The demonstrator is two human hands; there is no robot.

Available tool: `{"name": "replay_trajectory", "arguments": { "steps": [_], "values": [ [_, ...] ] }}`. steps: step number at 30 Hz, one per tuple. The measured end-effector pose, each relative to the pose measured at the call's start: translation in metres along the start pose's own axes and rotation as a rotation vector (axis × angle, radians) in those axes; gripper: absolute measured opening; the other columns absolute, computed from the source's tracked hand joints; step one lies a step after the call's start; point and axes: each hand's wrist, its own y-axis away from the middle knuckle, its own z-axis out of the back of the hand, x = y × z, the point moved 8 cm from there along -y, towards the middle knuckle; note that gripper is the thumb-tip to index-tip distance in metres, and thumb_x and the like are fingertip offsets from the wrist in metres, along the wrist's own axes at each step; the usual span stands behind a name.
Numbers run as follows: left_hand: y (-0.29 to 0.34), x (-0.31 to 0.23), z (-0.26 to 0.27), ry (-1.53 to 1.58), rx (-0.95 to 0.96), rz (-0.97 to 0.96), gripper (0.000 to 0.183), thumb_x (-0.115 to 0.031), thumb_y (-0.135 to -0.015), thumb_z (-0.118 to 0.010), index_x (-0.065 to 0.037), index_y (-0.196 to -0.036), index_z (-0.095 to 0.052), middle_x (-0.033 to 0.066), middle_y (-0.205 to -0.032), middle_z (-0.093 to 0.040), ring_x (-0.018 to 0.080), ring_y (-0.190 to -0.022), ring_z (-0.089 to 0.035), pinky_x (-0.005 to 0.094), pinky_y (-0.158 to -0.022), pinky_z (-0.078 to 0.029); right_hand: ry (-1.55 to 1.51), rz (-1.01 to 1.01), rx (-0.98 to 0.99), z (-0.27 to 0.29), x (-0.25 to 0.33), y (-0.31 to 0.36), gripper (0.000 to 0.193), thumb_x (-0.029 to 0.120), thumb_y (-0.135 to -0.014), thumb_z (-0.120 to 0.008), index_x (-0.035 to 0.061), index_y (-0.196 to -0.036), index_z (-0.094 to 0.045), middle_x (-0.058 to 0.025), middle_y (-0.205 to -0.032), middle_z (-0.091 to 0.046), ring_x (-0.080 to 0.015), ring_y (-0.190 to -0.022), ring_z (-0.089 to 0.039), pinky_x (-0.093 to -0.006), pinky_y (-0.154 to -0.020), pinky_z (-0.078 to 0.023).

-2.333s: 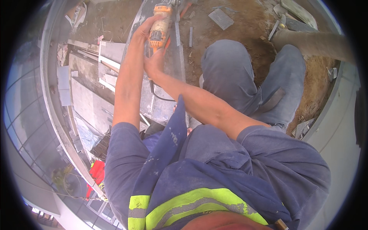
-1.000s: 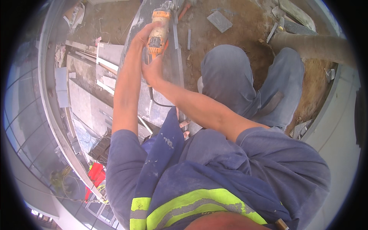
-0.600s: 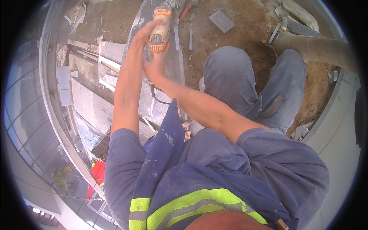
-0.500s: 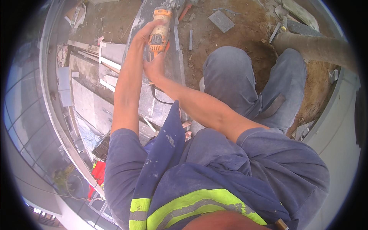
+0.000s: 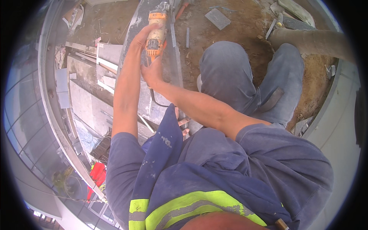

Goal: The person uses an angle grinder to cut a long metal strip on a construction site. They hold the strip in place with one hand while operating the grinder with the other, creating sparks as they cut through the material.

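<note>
From my station, I'm wrapping the fingers of my left hand around the orange grinder and gripping its rear handle with my right hand. It's sitting over the grey slab, near the right edge; I'm judging that steady wrists and a clear cord are counting most.

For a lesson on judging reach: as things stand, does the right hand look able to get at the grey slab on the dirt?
Probably not without letting go: the right hand is holding the rear of the orange power tool. The grey slab, ahead and to the right, looks uncovered.
</note>
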Motion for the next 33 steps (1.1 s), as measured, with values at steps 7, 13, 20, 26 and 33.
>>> {"name": "replay_trajectory", "arguments": {
  "steps": [7, 13, 20, 26, 33],
  "values": [
    [-0.017, -0.002, 0.021, -0.099, 0.021, 0.044, 0.078, -0.037, -0.093, -0.081, 0.007, -0.151, -0.052, 0.0258, -0.128, -0.074, 0.0299, -0.104, -0.079, 0.042, -0.09, -0.068, 0.031, -0.012, 0.033, -0.009, -0.006, -0.011, 0.079, 0.014, -0.088, -0.078, -0.009, -0.15, -0.034, -0.0329, -0.125, -0.068, -0.0417, -0.113, -0.072, -0.0488, -0.096, -0.054],
    [-0.023, -0.01, 0.018, -0.148, 0.019, 0.047, 0.074, -0.038, -0.094, -0.081, 0.008, -0.146, -0.057, 0.0269, -0.124, -0.076, 0.0315, -0.105, -0.08, 0.044, -0.093, -0.068, 0.119, 0.026, -0.019, -0.01, -0.012, -0.026, 0.075, 0.01, -0.087, -0.076, -0.0114, -0.146, -0.036, -0.0325, -0.124, -0.068, -0.0432, -0.114, -0.071, -0.0489, -0.097, -0.054],
    [-0.025, -0.009, 0.021, -0.142, -0.02, 0.08, 0.072, -0.04, -0.094, -0.082, 0.006, -0.144, -0.059, 0.0234, -0.122, -0.077, 0.03, -0.101, -0.08, 0.0446, -0.089, -0.068, 0.123, -0.003, -0.007, -0.007, -0.004, -0.024, 0.072, 0.011, -0.087, -0.077, -0.0119, -0.143, -0.038, -0.0334, -0.121, -0.069, -0.0447, -0.113, -0.072, -0.0495, -0.096, -0.055],
    [-0.006, -0.003, 0.002, -0.073, -0.032, 0.064, 0.06, -0.035, -0.093, -0.083, -0.001, -0.137, -0.06, 0.0178, -0.113, -0.076, 0.0276, -0.088, -0.077, 0.0425, -0.075, -0.067, 0.155, -0.049, -0.002, 0.001, -0.008, -0.01, 0.067, 0.012, -0.087, -0.078, -0.0121, -0.139, -0.043, -0.0338, -0.116, -0.071, -0.0465, -0.11, -0.073, -0.0517, -0.094, -0.055],
    [0.005, 0.002, -0.002, -0.016, 0.044, 0.046, 0.058, -0.035, -0.093, -0.081, -0.001, -0.135, -0.059, 0.017, -0.109, -0.074, 0.0279, -0.081, -0.076, 0.0449, -0.069, -0.067, 0.193, -0.05, 0.007, 0.002, -0.011, 0.002, 0.059, 0.012, -0.087, -0.077, -0.0115, -0.132, -0.048, -0.0341, -0.115, -0.07, -0.0463, -0.109, -0.073, -0.0521, -0.093, -0.055]
  ]
}}
